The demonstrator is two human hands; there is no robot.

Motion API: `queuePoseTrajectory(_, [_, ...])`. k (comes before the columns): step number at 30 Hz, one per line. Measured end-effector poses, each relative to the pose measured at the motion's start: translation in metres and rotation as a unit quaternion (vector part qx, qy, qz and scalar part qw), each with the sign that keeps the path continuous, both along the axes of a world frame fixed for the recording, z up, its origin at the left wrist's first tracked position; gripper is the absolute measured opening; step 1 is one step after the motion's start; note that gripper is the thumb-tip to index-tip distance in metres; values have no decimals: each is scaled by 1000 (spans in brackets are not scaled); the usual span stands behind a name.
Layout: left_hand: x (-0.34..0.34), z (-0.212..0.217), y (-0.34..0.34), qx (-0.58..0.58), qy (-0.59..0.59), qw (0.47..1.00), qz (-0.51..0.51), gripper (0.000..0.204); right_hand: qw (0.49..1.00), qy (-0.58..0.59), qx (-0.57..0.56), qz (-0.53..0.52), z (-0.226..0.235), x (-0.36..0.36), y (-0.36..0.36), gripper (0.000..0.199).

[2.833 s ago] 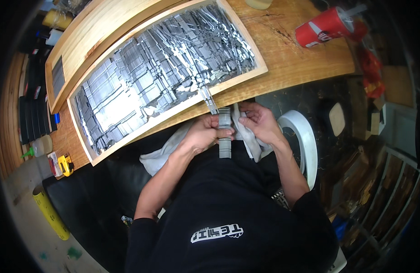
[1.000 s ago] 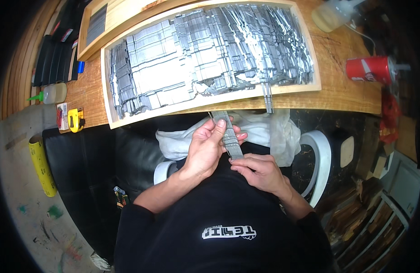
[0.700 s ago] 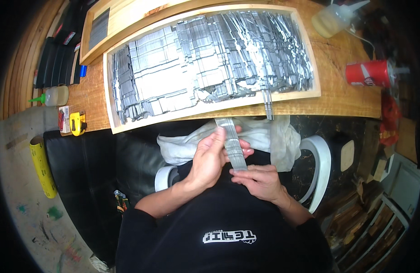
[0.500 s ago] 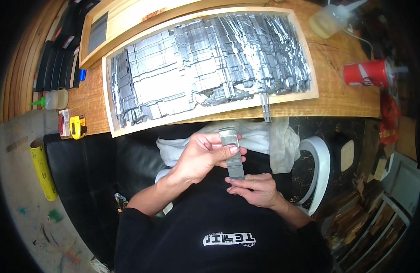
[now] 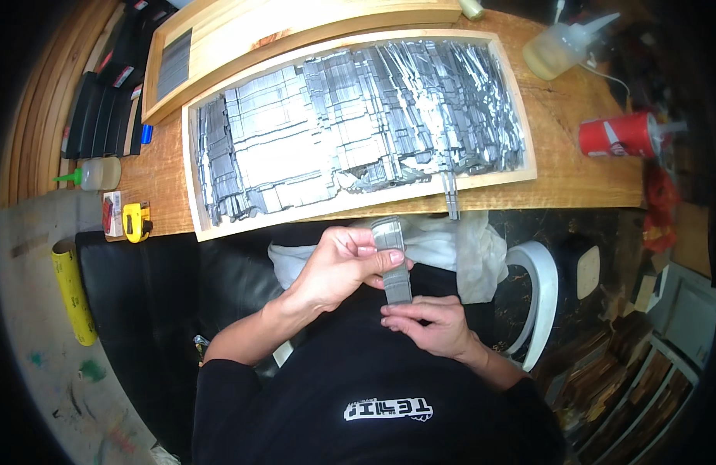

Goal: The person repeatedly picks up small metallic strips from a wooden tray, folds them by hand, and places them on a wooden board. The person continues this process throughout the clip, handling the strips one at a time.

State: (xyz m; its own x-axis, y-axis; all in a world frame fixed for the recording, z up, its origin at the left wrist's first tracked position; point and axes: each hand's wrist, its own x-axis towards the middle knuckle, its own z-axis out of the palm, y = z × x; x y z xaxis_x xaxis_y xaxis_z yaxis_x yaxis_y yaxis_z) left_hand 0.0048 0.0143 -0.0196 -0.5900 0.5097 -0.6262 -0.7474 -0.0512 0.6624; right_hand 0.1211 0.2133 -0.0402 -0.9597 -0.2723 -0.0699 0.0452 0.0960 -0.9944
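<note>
I hold a narrow stack of grey metal strips (image 5: 392, 260) upright in front of my body. My left hand (image 5: 335, 267) grips its upper half, thumb across the front. My right hand (image 5: 434, 325) pinches its lower end from below. Behind the stack a white cloth (image 5: 451, 244) lies over my lap. Above it, on the wooden table (image 5: 575, 167), a shallow wooden tray (image 5: 203, 225) is packed with several rows of the same grey strips (image 5: 358, 132). A short bundle of strips (image 5: 452, 203) hangs over the tray's near rim.
A red can (image 5: 621, 134) and a clear squeeze bottle (image 5: 559, 50) stand at the table's right. A second wooden tray (image 5: 242, 31) lies behind. At the left sit black boxes (image 5: 102, 108), a small glue bottle (image 5: 91, 174) and a yellow tape measure (image 5: 135, 221). A white chair arm (image 5: 540, 298) curves at my right.
My right hand slid from beside the stack's top down to its lower end. My left hand kept its grip on the upper part. The view shifted toward the tray.
</note>
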Motion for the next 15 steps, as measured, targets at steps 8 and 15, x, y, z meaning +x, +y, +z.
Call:
queuePoseTrajectory(8, [-3, -7, 2, -8, -28, 999, 13, 27, 999, -10, -19, 27, -3, -7, -4, 25])
queuePoseTrajectory(15, [-6, -5, 1, -1, 58, 998, -14, 20, 989, -68, 77, 104, 16, -21, 12, 17])
